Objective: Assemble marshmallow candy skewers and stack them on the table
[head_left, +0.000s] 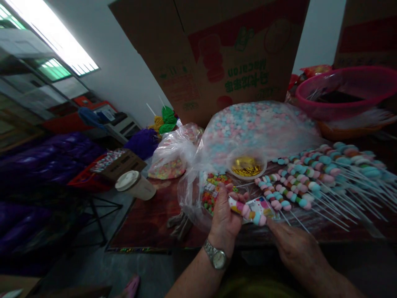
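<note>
The left hand [226,221] is curled closed; the right hand [294,245] stretches its fingers inward (whether they pinch anything, I cannot tell). On the dark red surface [135,225], a big clear bag [254,124] of sweets sits behind, probably to stay within reach. Other skewers [302,186] lie heaped rightward, sticks nearward, likely for easy handling. A tub [264,168] holds gold strips [245,167] together. The marshmallow skewer [247,212] rests in the left hand, slanting down to the right fingertips, presumably for steadiness.

Dk-red tbl [139,221]: lidded cup [138,186], gray cloth [180,223] L; sm bag [169,163], lg bag [257,128] mid; candy skewers [299,186] R.
</note>
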Tool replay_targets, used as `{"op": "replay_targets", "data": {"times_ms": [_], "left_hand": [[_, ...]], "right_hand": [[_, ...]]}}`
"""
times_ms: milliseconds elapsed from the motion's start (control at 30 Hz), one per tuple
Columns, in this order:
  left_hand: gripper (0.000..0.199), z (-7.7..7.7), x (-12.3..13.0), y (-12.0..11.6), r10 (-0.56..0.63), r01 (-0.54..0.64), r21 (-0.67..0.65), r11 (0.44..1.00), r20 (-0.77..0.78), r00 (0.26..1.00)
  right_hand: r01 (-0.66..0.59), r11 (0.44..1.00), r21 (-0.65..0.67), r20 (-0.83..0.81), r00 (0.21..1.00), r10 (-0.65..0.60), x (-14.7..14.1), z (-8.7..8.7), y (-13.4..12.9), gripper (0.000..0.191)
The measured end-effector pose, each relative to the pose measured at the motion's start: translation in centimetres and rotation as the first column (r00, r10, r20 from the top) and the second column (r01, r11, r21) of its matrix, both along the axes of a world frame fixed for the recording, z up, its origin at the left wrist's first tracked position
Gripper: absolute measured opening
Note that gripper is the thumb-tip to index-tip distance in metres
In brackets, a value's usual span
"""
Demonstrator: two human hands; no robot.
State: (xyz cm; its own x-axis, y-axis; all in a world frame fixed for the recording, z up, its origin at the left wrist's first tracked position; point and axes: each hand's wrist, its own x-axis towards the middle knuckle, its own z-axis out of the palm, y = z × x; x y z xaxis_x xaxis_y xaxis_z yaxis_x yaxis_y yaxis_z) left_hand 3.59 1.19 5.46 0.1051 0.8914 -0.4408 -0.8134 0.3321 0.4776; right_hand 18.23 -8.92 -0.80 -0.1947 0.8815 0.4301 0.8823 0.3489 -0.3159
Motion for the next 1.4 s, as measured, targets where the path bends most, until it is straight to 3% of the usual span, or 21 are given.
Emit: {"op": "replay_targets", "data": {"times_ms": [100,167,200,300,367,433,467,533,600,667,700,767,867,967,1067,1167,1233,1333,1367,1400], "left_hand": [[0.039,-0.1,0.1,-0.1,0.008,-0.007,0.059,0.998,-0.012,1.000],[0.041,-0.1,0.1,-0.3,-0.016,0.018,0.104,0.994,-0.020,1.000],[0.043,-0.2,0.2,-0.4,-0.036,0.040,0.126,0.991,-0.028,0.999],[0.048,-0.7,0.6,-1.2,-0.111,0.119,0.138,0.983,-0.067,0.992],[0.051,-1.1,0.7,-1.7,-0.176,0.186,0.093,0.978,-0.107,0.978],[0.052,-1.4,0.4,-1.9,-0.282,0.290,0.043,0.956,-0.142,0.949],[0.052,-1.5,0.1,-1.8,-0.328,0.336,0.028,0.942,-0.151,0.932],[0.053,-1.3,-0.6,-1.4,-0.354,0.363,0.043,0.931,-0.146,0.924],[0.056,-0.9,-1.1,-0.7,-0.316,0.329,0.095,0.939,-0.129,0.940],[0.047,-0.4,-1.2,-0.1,-0.264,0.282,0.145,0.949,-0.132,0.956],[0.040,-0.1,-1.2,0.2,-0.237,0.257,0.157,0.954,-0.135,0.962],[0.031,0.2,-1.0,0.7,-0.171,0.190,0.147,0.971,-0.132,0.976],[0.033,0.1,-0.5,0.8,-0.124,0.136,0.096,0.986,-0.122,0.985],[0.043,-0.9,0.6,-0.2,-0.152,0.164,0.094,0.982,-0.122,0.981],[0.045,-2.0,1.3,-1.4,-0.145,0.153,0.073,0.985,-0.107,0.984],[0.049,-2.2,0.3,-1.4,-0.229,0.230,0.032,0.973,-0.028,0.973],[0.049,-1.9,-1.1,-0.5,-0.277,0.274,0.088,0.958,0.026,0.960],[0.035,-1.0,-2.6,1.2,-0.233,0.226,0.140,0.964,0.032,0.972],[0.026,-0.7,-2.8,1.7,-0.205,0.200,0.124,0.972,0.026,0.978],[0.017,-0.3,-2.9,2.2,-0.169,0.166,0.098,0.981,0.026,0.985]], "right_hand": [[-0.116,0.990,-0.084,-0.169,0.980,0.101,-0.9,0.7,-0.1,0.034],[-0.267,0.937,-0.228,-0.381,0.909,0.166,-1.5,1.7,0.0,0.028],[-0.329,0.894,-0.305,-0.503,0.853,0.142,-1.8,2.2,0.2,0.027],[-0.477,0.716,-0.510,-0.781,0.606,-0.153,-2.6,2.6,0.8,0.041],[-0.587,0.594,-0.550,-0.835,0.406,-0.372,-2.8,2.1,1.3,0.045],[-0.663,0.529,-0.530,-0.829,0.272,-0.490,-2.7,1.6,1.7,0.047],[-0.681,0.516,-0.519,-0.825,0.243,-0.510,-2.5,1.4,1.8,0.048],[-0.709,0.485,-0.512,-0.823,0.244,-0.513,-2.3,1.5,1.9,0.049],[-0.732,0.449,-0.513,-0.814,0.248,-0.525,-2.3,2.1,2.0,0.049],[-0.728,0.448,-0.520,-0.811,0.255,-0.526,-2.4,2.6,2.1,0.047],[-0.698,0.475,-0.535,-0.819,0.290,-0.495,-2.5,2.9,2.1,0.047],[-0.565,0.603,-0.563,-0.824,0.441,-0.356,-2.5,3.0,1.9,0.048],[-0.366,0.782,-0.505,-0.727,0.668,-0.157,-2.7,2.8,1.6,0.044],[-0.301,0.838,-0.455,-0.684,0.720,-0.113,-3.3,2.4,1.7,0.040],[-0.256,0.861,-0.440,-0.698,0.701,-0.149,-3.8,2.2,2.4,0.040],[-0.307,0.811,-0.497,-0.746,0.630,-0.219,-3.4,2.3,3.0,0.040],[-0.430,0.707,-0.562,-0.784,0.550,-0.288,-2.8,2.7,3.1,0.040],[-0.611,0.507,-0.608,-0.794,0.459,-0.398,-2.0,3.2,3.0,0.043],[-0.632,0.469,-0.617,-0.786,0.466,-0.405,-1.9,3.2,2.9,0.043],[-0.618,0.470,-0.630,-0.777,0.500,-0.384,-1.8,3.1,2.8,0.042]]}}
